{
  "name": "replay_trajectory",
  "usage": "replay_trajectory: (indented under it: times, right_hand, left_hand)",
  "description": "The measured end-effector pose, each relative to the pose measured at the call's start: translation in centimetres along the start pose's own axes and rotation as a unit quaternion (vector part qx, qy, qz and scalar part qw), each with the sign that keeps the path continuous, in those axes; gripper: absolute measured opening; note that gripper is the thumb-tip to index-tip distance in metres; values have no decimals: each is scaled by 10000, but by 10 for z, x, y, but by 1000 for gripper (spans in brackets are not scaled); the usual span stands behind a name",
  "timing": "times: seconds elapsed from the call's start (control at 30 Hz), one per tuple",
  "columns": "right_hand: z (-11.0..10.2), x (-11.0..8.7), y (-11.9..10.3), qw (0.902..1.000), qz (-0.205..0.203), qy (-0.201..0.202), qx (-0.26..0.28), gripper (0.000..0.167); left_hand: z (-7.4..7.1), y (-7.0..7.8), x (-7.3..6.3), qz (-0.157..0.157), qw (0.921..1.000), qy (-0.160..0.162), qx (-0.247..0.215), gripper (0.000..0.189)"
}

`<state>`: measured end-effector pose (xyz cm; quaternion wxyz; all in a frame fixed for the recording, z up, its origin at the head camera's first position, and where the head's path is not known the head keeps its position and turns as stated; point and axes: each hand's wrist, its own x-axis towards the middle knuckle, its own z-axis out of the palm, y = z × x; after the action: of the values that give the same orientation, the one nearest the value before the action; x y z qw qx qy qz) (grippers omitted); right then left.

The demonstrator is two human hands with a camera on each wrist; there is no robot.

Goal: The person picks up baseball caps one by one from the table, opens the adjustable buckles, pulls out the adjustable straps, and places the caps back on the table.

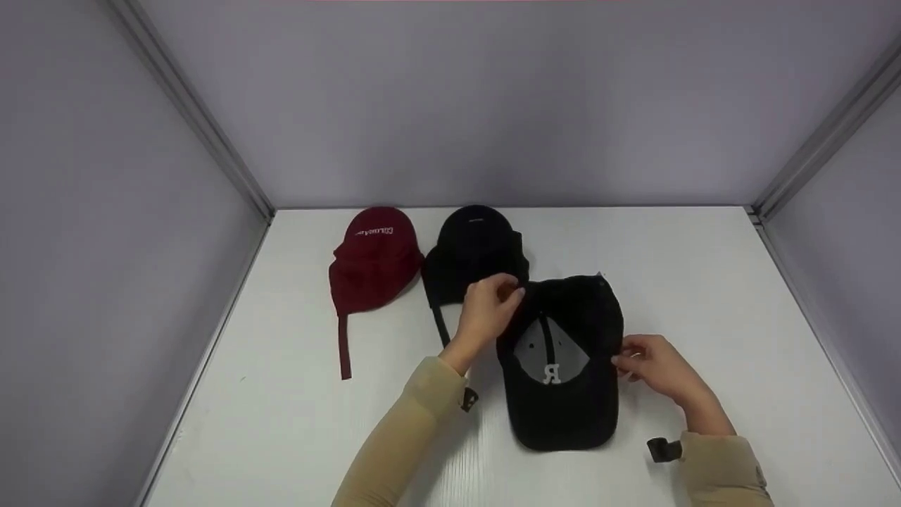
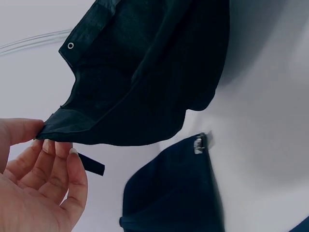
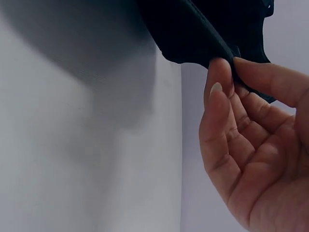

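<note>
A black baseball cap (image 1: 563,422) is held up between both hands in the head view, its inside facing the camera and its brim toward me. Inside the crown, a grey panel bears a pale, mirrored letter R. My left hand (image 1: 486,310) pinches the cap's upper left edge; in the left wrist view, thumb and fingers meet on the fabric near a strap end. On the opposite side, my right hand (image 1: 658,366) pinches the edge, also visible in the right wrist view. Shadows beneath suggest the cap (image 3: 193,34) is above the table.
At the back of the white table (image 1: 704,282) lie a dark red cap (image 1: 373,274) with white lettering and another black cap (image 1: 471,243), side by side, each with a strap trailing forward. Grey panels (image 1: 493,105) enclose the table's back and sides.
</note>
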<state>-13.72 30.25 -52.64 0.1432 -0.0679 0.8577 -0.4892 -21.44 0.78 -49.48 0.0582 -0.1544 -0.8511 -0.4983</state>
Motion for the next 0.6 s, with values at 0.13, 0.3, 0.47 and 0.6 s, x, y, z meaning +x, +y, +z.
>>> replay_trajectory:
  times: [0.13, 0.3, 0.47, 0.6]
  right_hand:
    - [-5, 2, 2, 10000, -21, 81, 36, 19]
    - [-10, 3, -4, 9998, -6, 208, 29, 18]
    - [-17, 4, -13, 9991, -148, 366, -150, 15]
    - [-21, 6, -20, 9975, -296, 594, -260, 15]
  left_hand:
    - [-6, 9, 3, 136, 9999, -24, 40, 19]
    - [-15, 22, 5, 229, 9991, -126, 327, 17]
    - [-26, 38, 7, 263, 9976, -130, 621, 16]
    - [-34, 50, 9, 407, 9960, -8, 790, 16]
